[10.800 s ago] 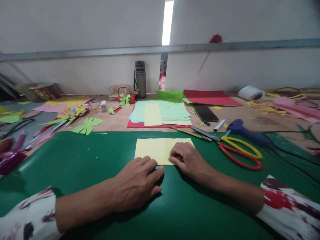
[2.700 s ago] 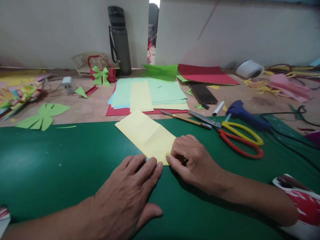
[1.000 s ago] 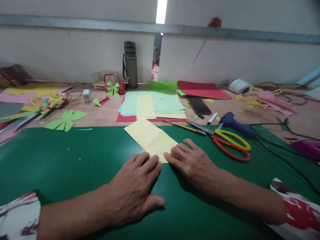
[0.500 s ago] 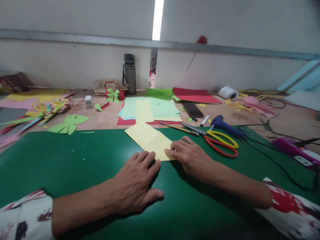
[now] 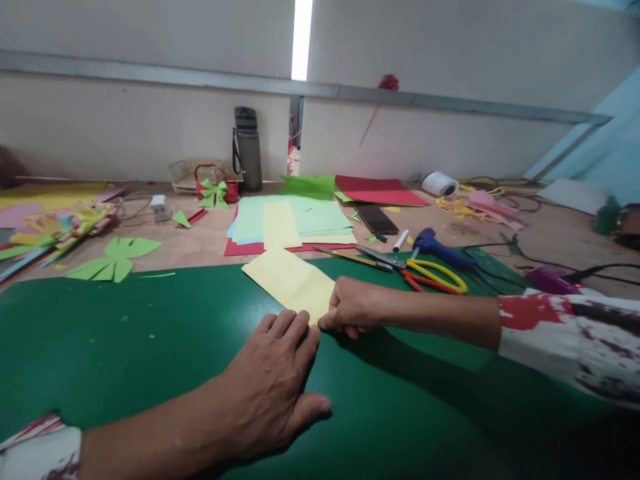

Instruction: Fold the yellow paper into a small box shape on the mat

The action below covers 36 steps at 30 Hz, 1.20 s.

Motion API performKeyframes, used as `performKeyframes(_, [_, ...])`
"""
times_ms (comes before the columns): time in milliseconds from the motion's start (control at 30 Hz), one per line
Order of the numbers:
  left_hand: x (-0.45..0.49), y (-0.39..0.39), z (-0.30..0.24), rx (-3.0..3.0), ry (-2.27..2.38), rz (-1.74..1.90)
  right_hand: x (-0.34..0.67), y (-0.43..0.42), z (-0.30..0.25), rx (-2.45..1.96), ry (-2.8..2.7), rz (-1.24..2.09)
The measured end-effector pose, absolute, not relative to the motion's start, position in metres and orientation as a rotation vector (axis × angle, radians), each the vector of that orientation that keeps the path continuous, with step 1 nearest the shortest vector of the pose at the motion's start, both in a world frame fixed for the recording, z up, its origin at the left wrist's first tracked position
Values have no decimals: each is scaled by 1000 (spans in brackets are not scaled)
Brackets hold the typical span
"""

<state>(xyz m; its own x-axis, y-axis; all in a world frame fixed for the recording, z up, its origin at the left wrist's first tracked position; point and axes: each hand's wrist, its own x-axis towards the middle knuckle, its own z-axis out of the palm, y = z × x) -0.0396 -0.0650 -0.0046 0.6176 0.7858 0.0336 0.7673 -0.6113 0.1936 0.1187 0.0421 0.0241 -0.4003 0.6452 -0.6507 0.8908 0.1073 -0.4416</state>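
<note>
A pale yellow sheet of paper (image 5: 293, 277) lies on the green cutting mat (image 5: 165, 373), set at a slant. My left hand (image 5: 277, 380) rests flat on the mat, fingers stretched out and thumb apart, its fingertips on the sheet's near edge. At the sheet's near right corner, my right hand (image 5: 355, 303) is closed, fingers curled and thumb pressed down along the paper edge. That hand covers the sheet's right end. Behind the sheet, a yellow strip (image 5: 281, 223) lies over a stack of light green paper (image 5: 325, 220).
Right of the stack lie a pencil (image 5: 345, 257), scissors (image 5: 425, 270), a blue glue gun (image 5: 440, 250), a marker (image 5: 401, 240) and a phone (image 5: 377, 219). A bottle (image 5: 249, 157) stands by the wall. Green paper leaf shapes (image 5: 117, 257) lie left. Cables run along the right.
My right hand has slid toward me and left along the paper's edge to its near corner, its fingers curling tighter. My left hand stays at the near edge. The view has shifted slightly right.
</note>
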Motion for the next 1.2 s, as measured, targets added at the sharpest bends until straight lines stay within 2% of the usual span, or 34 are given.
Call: performKeyframes(1200, [-41,-69,-3,2661,1282,174,168,45,23,1620,2132,-1051])
